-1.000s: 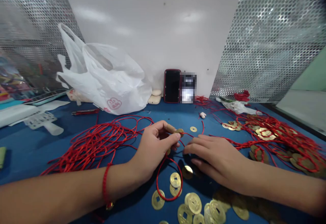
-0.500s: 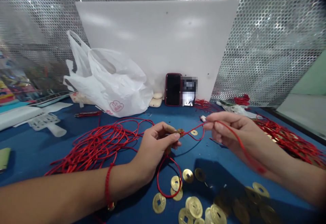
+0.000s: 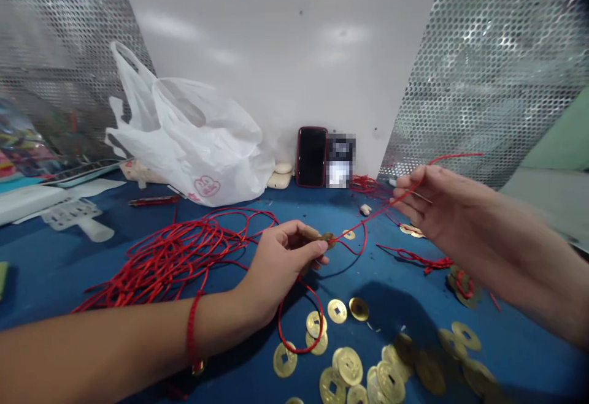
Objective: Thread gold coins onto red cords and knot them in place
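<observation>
In the head view my left hand (image 3: 288, 260) pinches brass coins (image 3: 327, 238) with square holes, red cord running through them. A loop of this red cord (image 3: 300, 350) hangs below the hand onto the table. From the coins the cord stretches up to the right, to my right hand (image 3: 427, 202). The right fingers are closed on the cord, and its free end sticks out beyond them. Below the hands lie several loose brass coins (image 3: 350, 366). Part of the coins in my left hand is hidden by the fingers.
A tangled heap of red cord (image 3: 184, 263) lies left of my left hand. Behind stand a white plastic bag (image 3: 207, 146) and a phone (image 3: 311, 157) against a white board (image 3: 276, 54). Coins tied with red cord (image 3: 464, 286) lie at the right, below my right forearm.
My right hand has moved up and to the right, drawing the cord out, and its free end now points right. My left hand keeps its pinch on the coins.
</observation>
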`<state>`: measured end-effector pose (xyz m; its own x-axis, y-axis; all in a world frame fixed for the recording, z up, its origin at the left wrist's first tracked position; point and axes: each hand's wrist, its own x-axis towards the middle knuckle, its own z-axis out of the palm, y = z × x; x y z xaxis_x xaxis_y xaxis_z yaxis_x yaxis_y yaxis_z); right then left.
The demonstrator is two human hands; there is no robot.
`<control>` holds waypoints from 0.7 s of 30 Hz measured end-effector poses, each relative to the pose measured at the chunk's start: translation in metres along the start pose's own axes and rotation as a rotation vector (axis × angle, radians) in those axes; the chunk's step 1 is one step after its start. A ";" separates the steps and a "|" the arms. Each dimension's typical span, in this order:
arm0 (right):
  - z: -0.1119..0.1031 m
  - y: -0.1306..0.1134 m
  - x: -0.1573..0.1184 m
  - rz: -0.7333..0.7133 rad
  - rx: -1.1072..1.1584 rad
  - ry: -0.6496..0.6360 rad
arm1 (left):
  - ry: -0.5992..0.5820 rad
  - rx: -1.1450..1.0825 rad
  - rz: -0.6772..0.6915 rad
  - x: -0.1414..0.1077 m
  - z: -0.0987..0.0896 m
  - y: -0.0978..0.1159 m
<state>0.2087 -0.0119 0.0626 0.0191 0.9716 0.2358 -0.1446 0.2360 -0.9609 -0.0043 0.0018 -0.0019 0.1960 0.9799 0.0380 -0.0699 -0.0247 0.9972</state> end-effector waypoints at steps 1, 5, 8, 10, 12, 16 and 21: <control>0.003 -0.003 -0.004 -0.009 0.012 -0.011 | -0.014 0.007 -0.004 0.000 0.000 0.000; 0.019 0.013 -0.023 0.027 -0.121 -0.269 | -0.121 0.071 -0.032 0.002 0.002 -0.001; 0.027 0.044 -0.033 0.039 -0.327 -0.400 | -0.181 0.125 -0.039 0.002 0.002 -0.001; 0.028 0.059 -0.036 0.009 -0.413 -0.379 | -0.181 0.138 -0.031 0.002 0.002 -0.001; 0.028 0.066 -0.036 -0.020 -0.461 -0.368 | -0.161 0.144 -0.025 0.002 0.002 -0.001; 0.027 0.066 -0.032 0.012 -0.492 -0.419 | -0.110 0.148 -0.022 0.002 0.002 -0.002; 0.027 0.068 -0.031 0.031 -0.492 -0.432 | -0.100 0.155 -0.031 0.002 0.004 0.001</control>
<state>0.1715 -0.0268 -0.0061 -0.3914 0.9086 0.1456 0.3324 0.2871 -0.8984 -0.0005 0.0028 -0.0011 0.2925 0.9562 0.0060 0.0880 -0.0331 0.9956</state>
